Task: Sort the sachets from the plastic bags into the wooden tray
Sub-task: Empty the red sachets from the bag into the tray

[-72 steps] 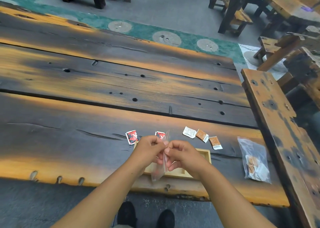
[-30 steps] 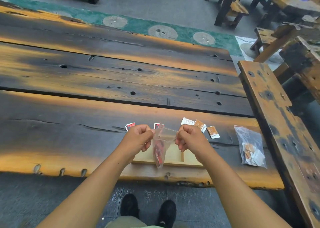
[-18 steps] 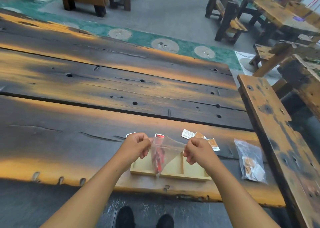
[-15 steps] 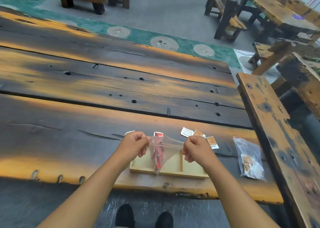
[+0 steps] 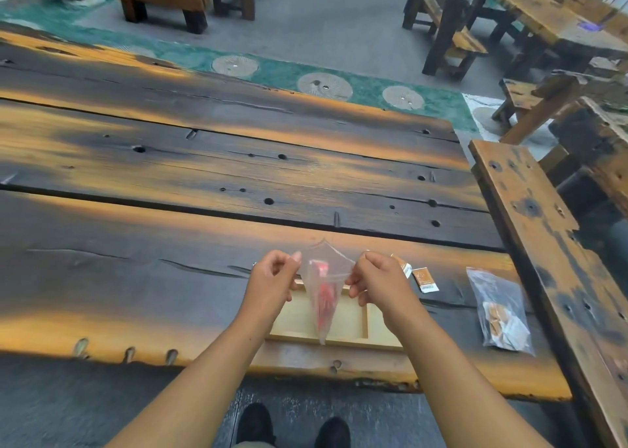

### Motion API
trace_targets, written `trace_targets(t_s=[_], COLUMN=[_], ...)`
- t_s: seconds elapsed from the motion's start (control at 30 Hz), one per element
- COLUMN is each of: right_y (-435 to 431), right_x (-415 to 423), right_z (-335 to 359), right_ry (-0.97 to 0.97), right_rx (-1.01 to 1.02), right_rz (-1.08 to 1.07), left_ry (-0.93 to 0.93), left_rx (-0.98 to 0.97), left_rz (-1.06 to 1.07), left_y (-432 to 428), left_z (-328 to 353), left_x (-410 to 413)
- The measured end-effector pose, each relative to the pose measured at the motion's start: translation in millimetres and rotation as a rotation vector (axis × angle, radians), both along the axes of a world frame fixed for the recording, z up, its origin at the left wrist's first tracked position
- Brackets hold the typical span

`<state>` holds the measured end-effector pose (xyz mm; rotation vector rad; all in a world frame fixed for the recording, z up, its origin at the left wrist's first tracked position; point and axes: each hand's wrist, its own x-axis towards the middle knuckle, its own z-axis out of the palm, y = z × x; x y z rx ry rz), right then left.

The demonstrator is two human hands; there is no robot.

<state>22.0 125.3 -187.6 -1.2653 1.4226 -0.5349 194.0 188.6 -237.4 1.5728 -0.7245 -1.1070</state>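
A clear plastic bag [image 5: 324,277] with red sachets [image 5: 322,298] inside hangs over the light wooden tray [image 5: 343,337] near the table's front edge. My left hand [image 5: 273,279] pinches the bag's left top edge. My right hand [image 5: 379,279] pinches the right top edge, and the mouth is spread between them. Two orange-brown sachets [image 5: 423,279] lie on the table just right of my right hand. A second clear bag [image 5: 499,308] with brown and white sachets lies flat further right.
The dark plank table [image 5: 204,182] stretches wide to the left and back. A wooden bench [image 5: 547,243] runs along its right end. More benches and tables [image 5: 448,36] stand on the grey floor beyond. My shoes [image 5: 292,425] show below the table edge.
My hands have drawn apart and pulled the bag's mouth wide, then came a little closer again. The red sachets on the table behind my hands are now hidden.
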Motion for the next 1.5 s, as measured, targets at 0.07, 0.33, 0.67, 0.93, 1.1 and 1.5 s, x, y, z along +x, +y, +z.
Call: trace_targets(t_s=[0.07, 0.33, 0.67, 0.93, 1.1, 1.5], right_y=[2.2, 0.3, -15.1, -20.4, -22.1, 7.5], right_x=[8.1, 19.9, 20.5, 15.6, 11.8, -9.2], right_z=[5.7, 46.5, 100.1, 102.7, 89.7, 4.8], right_ry=[-0.045, -0.185, -0.374, -0.509, -0.442, 0.143], right_rx=[-0.012, -0.075, -0.043, -0.003, -0.100, -0.389], right_rz=[0.008, -0.002, 0.098, 0.099, 0.064, 0.315], left_ry=[0.051, -0.004, 0.094, 0.154, 0.218, 0.505], left_rx=[-0.005, -0.118, -0.301, -0.472, -0.497, -0.391], left_rz=[-0.006, -0.382, -0.393, -0.217, -0.071, -0.041], left_y=[4.8, -3.9, -41.4, -49.3, -52.2, -48.6], left_z=[-4.1, 8.7, 57.5, 62.6, 67.8, 51.2], left_x=[-0.4, -0.2, 10.7, -5.0, -8.3, -18.4])
